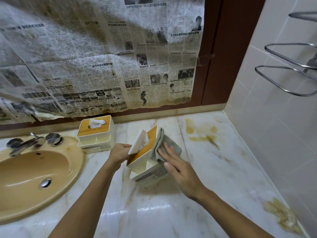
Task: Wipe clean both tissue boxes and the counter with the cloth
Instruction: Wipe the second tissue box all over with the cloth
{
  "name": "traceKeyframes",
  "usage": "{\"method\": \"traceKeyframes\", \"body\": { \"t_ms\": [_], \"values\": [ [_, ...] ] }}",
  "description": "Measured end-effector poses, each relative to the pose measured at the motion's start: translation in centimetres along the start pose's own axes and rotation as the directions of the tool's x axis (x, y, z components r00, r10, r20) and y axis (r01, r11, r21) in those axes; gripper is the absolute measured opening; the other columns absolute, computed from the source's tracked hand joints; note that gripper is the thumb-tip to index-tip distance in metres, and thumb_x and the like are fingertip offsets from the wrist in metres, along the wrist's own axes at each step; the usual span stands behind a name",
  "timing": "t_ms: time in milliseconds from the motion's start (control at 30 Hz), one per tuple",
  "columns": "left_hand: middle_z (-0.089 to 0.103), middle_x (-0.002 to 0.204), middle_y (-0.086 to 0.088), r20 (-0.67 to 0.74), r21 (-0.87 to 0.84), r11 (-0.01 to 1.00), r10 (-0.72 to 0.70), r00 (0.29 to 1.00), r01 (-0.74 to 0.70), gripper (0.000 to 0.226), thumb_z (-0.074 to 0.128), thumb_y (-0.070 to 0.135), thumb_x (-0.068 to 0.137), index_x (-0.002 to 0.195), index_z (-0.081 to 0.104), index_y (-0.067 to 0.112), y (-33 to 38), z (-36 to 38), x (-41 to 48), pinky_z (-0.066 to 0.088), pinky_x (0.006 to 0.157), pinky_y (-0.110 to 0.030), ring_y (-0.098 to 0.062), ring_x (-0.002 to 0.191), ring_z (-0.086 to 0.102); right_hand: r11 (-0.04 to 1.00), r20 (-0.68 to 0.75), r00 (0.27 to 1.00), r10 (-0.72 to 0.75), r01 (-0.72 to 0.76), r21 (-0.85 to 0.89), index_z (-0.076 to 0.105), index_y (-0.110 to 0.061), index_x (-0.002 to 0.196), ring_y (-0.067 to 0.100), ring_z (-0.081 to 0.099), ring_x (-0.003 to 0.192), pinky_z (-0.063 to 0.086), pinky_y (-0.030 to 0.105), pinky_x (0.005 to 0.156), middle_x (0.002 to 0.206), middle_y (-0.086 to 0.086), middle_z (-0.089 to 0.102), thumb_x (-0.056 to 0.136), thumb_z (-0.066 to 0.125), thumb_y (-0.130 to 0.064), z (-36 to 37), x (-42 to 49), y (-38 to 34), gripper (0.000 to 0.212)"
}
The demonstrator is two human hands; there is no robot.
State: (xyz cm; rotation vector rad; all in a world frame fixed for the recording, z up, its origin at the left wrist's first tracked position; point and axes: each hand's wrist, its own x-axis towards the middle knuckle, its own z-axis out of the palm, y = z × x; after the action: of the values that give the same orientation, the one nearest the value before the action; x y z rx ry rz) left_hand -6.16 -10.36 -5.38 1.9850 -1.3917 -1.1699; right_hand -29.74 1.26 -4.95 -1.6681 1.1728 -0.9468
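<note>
A white tissue box with a wooden lid (143, 152) is tilted up off the marble counter (171, 212), leaning to the left. My left hand (120, 152) grips its left side. My right hand (178, 167) presses a grey cloth (171, 143) flat against the box's right side with straight fingers. A second tissue box (96, 133) of the same kind stands upright near the back wall, by the sink.
A tan sink (34, 176) with a chrome tap (32, 141) fills the left. Yellow-brown stains (200, 133) mark the counter at back right and another stain (281, 215) at front right. Newspaper (103, 57) covers the wall behind. A chrome rack (291, 71) sticks out from the tiled right wall.
</note>
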Motion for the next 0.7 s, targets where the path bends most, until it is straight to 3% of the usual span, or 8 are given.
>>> {"method": "traceKeyframes", "body": {
  "t_ms": [100, 200, 300, 333, 400, 467, 600, 700],
  "values": [
    [0.070, 0.094, -0.004, 0.003, 0.016, 1.000, 0.009, 1.000, -0.009, 0.047, 0.084, 0.041, 0.070, 0.105, 0.077, 0.011, -0.6, 0.2, -0.1, 0.059, 0.076, -0.041, -0.021, 0.088, 0.064, 1.000, -0.024, 1.000, 0.018, -0.017, 0.020, 0.035, -0.048, 0.147, -0.010, 0.008, 0.147, 0.020, 0.019, 0.118, 0.158, -0.032, 0.021, 0.104, 0.047, -0.033, 0.4, -0.7, 0.9, 0.047],
    [0.073, 0.093, 0.001, -0.018, 0.054, 0.998, 0.039, 0.999, -0.038, 0.048, 0.078, 0.059, 0.053, 0.089, 0.079, 0.026, -0.9, 0.6, -0.6, 0.057, 0.082, -0.044, -0.020, 0.093, 0.066, 0.994, -0.160, 0.984, 0.083, -0.070, 0.083, 0.038, -0.044, 0.146, -0.012, 0.023, 0.143, 0.026, 0.012, 0.114, 0.157, -0.022, 0.032, 0.104, 0.050, -0.026, 0.5, 0.9, 1.2, 0.047],
    [0.073, 0.106, 0.001, -0.051, 0.120, 0.990, 0.079, 0.996, -0.072, 0.076, 0.073, 0.063, 0.051, 0.112, 0.076, 0.018, -0.9, 0.7, -0.7, 0.057, 0.081, -0.040, -0.018, 0.097, 0.065, 0.989, -0.248, 0.959, 0.136, -0.116, 0.094, 0.046, -0.039, 0.143, -0.010, 0.042, 0.134, 0.038, 0.013, 0.108, 0.148, -0.019, 0.048, 0.104, 0.049, -0.023, 0.8, 2.2, 1.8, 0.043],
    [0.073, 0.111, -0.001, -0.065, 0.155, 0.985, 0.088, 0.994, -0.077, 0.081, 0.071, 0.064, 0.052, 0.117, 0.073, 0.017, -1.0, 0.7, -0.7, 0.056, 0.081, -0.038, -0.019, 0.099, 0.065, 0.984, -0.269, 0.948, 0.170, -0.147, 0.104, 0.053, -0.035, 0.140, -0.010, 0.051, 0.124, 0.044, 0.015, 0.100, 0.138, -0.019, 0.057, 0.104, 0.049, -0.022, 0.8, 2.4, 2.1, 0.039],
    [0.073, 0.112, -0.002, -0.074, 0.228, 0.969, 0.117, 0.990, -0.097, 0.086, 0.068, 0.067, 0.053, 0.124, 0.069, 0.018, -1.1, 0.5, -0.6, 0.055, 0.079, -0.034, -0.018, 0.097, 0.065, 0.970, -0.332, 0.912, 0.240, -0.211, 0.121, 0.069, -0.022, 0.114, -0.004, 0.062, 0.089, 0.047, 0.016, 0.075, 0.101, -0.014, 0.070, 0.103, 0.048, -0.019, 0.8, 2.7, 2.6, 0.024],
    [0.074, 0.109, 0.000, -0.070, 0.316, 0.942, 0.143, 0.987, -0.114, 0.091, 0.067, 0.071, 0.052, 0.128, 0.067, 0.022, -1.2, 0.2, -0.5, 0.053, 0.077, -0.031, -0.018, 0.095, 0.066, 0.949, -0.384, 0.868, 0.313, -0.278, 0.147, 0.061, -0.008, 0.089, 0.009, 0.053, 0.070, 0.039, 0.021, 0.060, 0.077, -0.003, 0.062, 0.103, 0.046, -0.017, 0.8, 3.0, 3.2, 0.023],
    [0.073, 0.110, 0.002, -0.066, 0.479, 0.867, 0.191, 0.979, -0.137, 0.091, 0.070, 0.069, 0.053, 0.134, 0.061, 0.027, -1.4, -0.1, 0.1, 0.048, 0.069, -0.027, -0.020, 0.099, 0.067, 0.876, -0.370, 0.799, 0.474, -0.388, 0.286, 0.056, 0.001, 0.089, 0.019, 0.054, 0.074, 0.040, 0.031, 0.063, 0.080, 0.010, 0.062, 0.102, 0.046, -0.021, 0.6, 3.3, 4.8, 0.028],
    [0.073, 0.114, 0.004, -0.064, 0.583, 0.796, 0.241, 0.968, -0.160, 0.084, 0.073, 0.066, 0.058, 0.134, 0.061, 0.031, -1.2, -0.3, 0.6, 0.052, 0.068, -0.027, -0.018, 0.099, 0.067, 0.789, -0.357, 0.722, 0.592, -0.430, 0.439, 0.064, -0.007, 0.093, 0.029, 0.066, 0.085, 0.049, 0.035, 0.071, 0.096, 0.017, 0.071, 0.102, 0.045, -0.025, 0.4, 3.4, 5.3, 0.027]
  ]
}}
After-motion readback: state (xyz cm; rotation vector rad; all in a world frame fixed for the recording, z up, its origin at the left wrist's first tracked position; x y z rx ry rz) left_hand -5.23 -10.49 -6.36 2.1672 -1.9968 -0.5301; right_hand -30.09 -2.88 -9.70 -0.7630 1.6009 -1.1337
